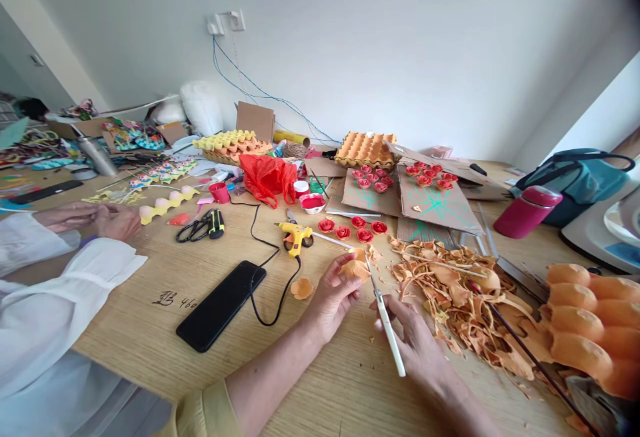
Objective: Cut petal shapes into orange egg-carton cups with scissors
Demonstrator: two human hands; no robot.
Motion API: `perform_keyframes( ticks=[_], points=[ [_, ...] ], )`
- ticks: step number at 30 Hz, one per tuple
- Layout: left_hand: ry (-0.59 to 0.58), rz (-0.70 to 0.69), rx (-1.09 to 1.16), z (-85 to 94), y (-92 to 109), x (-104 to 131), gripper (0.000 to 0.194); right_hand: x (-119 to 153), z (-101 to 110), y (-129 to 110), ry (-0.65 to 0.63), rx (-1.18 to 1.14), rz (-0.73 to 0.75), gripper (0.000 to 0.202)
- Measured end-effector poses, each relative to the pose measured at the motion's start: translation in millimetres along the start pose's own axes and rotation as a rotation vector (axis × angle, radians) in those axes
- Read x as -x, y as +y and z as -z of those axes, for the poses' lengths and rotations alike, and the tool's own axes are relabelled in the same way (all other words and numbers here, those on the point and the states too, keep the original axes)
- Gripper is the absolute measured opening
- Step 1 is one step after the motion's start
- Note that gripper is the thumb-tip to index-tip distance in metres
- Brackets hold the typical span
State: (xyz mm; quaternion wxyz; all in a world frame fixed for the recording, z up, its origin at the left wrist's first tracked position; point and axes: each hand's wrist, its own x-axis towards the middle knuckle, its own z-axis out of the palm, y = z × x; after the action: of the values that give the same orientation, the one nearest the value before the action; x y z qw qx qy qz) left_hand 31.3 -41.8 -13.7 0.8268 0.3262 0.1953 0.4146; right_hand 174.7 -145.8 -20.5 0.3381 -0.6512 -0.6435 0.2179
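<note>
My left hand [327, 300] is closed, pinching an orange egg-carton cutout [356, 269] between thumb and fingers above the table. In my right hand [419, 336] is a pair of scissors [384, 320] with white handles, its blades pointing up against the cutout's right edge. Whether the blades are apart I cannot tell. A flower-shaped orange piece [301, 288] lies on the table left of my hands. Beyond them sit several red-painted paper roses [343, 232] and a yellow glue gun [296, 237].
Orange carton scraps [450, 290] heap up at right, beside an orange egg tray [580, 317]. A black phone [221, 306] and cable lie left. Cardboard sheets [443, 210] hold more roses. A pink bottle [527, 212] stands right. Another person's hands [116, 220] work at far left.
</note>
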Motion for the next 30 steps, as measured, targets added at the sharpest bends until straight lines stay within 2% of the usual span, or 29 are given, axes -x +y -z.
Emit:
perform_keyframes(
  ticks=[6,9,15,22,30],
  points=[
    [-0.006,-0.136,-0.222,-1.8,0.9,1.8,0.048,-0.8,0.7,1.4,-0.036,-0.049,0.002,0.026],
    [-0.009,-0.181,-0.265,-3.0,0.8,2.9,0.047,-0.7,2.1,0.2,-0.051,-0.076,-0.002,0.028],
    [0.003,-0.176,-0.233,-5.9,-1.7,5.7,0.046,2.4,0.0,3.5,-0.061,-0.142,0.025,0.027],
    [0.042,-0.084,-0.131,-9.1,-5.9,8.1,0.044,1.1,-6.7,14.0,-0.080,-0.173,0.057,0.029],
    [0.034,-0.097,-0.116,-9.1,-10.6,10.1,0.045,-0.5,-8.8,13.9,-0.075,-0.134,0.111,0.030]
  ],
)
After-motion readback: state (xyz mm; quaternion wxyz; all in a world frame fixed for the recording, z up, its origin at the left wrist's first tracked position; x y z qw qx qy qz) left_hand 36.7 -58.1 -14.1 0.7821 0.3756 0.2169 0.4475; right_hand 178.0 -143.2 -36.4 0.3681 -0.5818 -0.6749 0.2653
